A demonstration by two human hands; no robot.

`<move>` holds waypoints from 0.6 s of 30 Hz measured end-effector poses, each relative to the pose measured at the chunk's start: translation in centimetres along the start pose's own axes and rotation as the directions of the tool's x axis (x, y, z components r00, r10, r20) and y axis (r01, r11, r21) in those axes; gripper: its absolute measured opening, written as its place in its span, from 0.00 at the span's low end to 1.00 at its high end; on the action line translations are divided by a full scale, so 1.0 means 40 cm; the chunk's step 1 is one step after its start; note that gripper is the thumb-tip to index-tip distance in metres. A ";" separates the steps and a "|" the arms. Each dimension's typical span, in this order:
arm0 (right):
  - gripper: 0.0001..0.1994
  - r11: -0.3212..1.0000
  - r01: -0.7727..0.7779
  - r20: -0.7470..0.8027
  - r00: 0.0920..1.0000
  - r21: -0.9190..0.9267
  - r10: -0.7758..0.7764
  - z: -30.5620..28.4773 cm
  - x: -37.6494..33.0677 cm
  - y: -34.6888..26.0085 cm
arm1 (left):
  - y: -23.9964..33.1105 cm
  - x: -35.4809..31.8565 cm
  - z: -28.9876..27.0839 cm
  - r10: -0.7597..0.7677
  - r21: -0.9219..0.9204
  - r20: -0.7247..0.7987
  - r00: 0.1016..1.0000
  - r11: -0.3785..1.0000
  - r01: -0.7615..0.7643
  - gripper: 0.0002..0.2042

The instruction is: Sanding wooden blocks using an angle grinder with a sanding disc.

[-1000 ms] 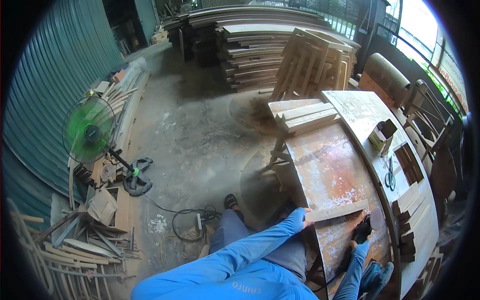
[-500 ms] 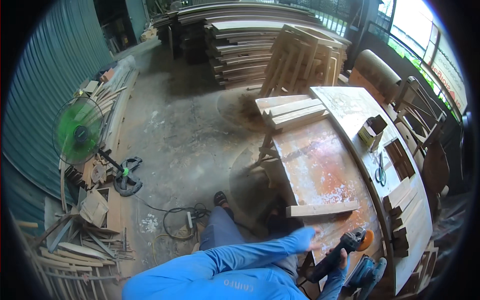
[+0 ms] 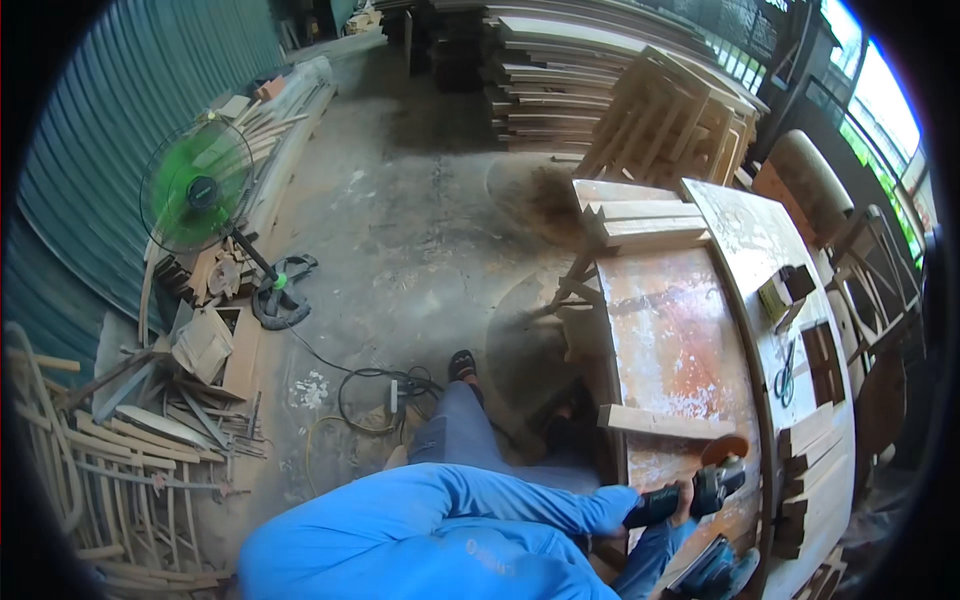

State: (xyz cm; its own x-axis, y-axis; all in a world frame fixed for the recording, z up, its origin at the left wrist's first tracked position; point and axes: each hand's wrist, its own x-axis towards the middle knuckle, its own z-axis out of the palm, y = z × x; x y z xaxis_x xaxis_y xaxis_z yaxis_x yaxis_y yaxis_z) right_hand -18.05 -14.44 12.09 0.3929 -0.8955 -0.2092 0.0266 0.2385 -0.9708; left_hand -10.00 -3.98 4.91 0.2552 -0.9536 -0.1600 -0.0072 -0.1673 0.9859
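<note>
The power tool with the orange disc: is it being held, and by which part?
The right hand grips the power tool around its body, just behind the head. The left hand isn't clearly visible; its hold cannot be told.

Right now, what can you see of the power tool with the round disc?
The power tool has a long dark body, a greyish head and a round orange-brown disc. It is held sideways over the worn tabletop, its disc near the wooden bar. The right hand grips it; whether the left hand touches it is hidden.
</note>
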 end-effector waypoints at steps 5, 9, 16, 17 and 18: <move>0.26 0.943 -0.152 0.098 0.987 0.295 0.128 0.000 -0.082 -0.010 | 0.053 -0.001 -0.031 0.055 -0.637 0.190 0.980 0.767 0.081 0.36; 0.26 0.921 -0.072 0.076 0.996 0.383 0.046 0.008 -0.104 -0.024 | 0.140 0.039 -0.033 0.223 -0.653 0.200 0.954 0.757 -0.040 0.28; 0.28 0.989 0.124 0.281 0.949 0.083 -0.142 0.024 -0.083 -0.008 | 0.100 0.027 -0.061 0.193 -0.676 0.159 0.968 0.736 -0.036 0.28; 0.28 0.988 0.123 0.277 0.950 0.091 -0.144 0.018 -0.077 -0.004 | 0.105 0.019 -0.072 0.189 -0.670 0.163 0.968 0.742 -0.032 0.28; 0.27 0.989 0.101 0.258 0.958 0.108 -0.126 0.018 -0.081 0.000 | 0.111 0.006 -0.081 0.055 -0.625 0.223 0.973 0.775 0.099 0.29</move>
State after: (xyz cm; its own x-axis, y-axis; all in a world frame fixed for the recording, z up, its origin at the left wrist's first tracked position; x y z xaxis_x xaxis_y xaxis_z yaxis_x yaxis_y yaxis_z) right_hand -18.67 -11.29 12.86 0.6102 -0.7908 -0.0478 0.1650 0.1859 -0.9686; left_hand -6.82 -4.15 9.41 0.0327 -0.9931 -0.1129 0.6237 -0.0680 0.7787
